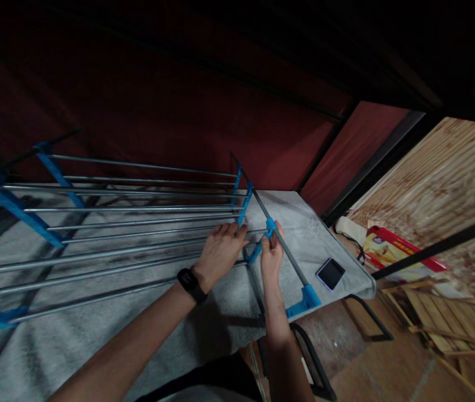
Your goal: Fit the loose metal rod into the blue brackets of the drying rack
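A rack of grey metal tubes joined by blue plastic brackets stretches across the cloth-covered surface. My left hand, with a dark watch on its wrist, is closed over a metal tube close to its right end. Just right of it, my right hand grips a blue bracket where this tube meets a crosswise side tube. The thumb and fingers pinch the bracket from either side. Another blue bracket caps the near end of the side tube. My palms hide part of the joint.
A phone lies on the grey cloth to the right. A dark red panel stands behind the rack. Beyond the right edge are a red-and-yellow package, a wooden folding piece and a black-framed stool.
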The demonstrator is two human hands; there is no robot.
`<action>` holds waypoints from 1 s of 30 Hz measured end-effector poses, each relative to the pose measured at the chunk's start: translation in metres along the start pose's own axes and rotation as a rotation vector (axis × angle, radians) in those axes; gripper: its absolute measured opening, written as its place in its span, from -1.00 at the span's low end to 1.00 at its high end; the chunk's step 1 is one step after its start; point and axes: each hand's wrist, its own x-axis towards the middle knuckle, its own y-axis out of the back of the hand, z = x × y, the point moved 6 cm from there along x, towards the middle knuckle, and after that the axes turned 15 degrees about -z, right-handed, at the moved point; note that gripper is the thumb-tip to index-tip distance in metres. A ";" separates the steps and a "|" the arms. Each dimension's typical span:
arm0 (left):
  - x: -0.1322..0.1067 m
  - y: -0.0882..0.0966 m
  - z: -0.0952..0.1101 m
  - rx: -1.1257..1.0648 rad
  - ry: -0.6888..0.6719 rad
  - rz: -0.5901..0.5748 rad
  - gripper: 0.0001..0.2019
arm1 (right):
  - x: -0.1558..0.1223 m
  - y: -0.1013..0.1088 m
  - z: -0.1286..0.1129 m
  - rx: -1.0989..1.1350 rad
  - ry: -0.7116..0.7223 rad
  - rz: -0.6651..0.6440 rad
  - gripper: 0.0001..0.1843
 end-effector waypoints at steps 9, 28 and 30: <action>0.011 -0.014 -0.010 -0.001 -0.057 -0.072 -0.66 | 0.000 0.002 0.006 0.004 0.002 0.027 -0.40; 0.014 -0.011 -0.009 -0.046 -0.068 -0.068 -0.73 | -0.002 -0.001 -0.003 0.040 -0.046 0.014 -0.32; 0.014 -0.010 -0.008 -0.060 -0.066 -0.089 -0.72 | -0.001 -0.002 -0.003 0.060 -0.053 0.004 -0.29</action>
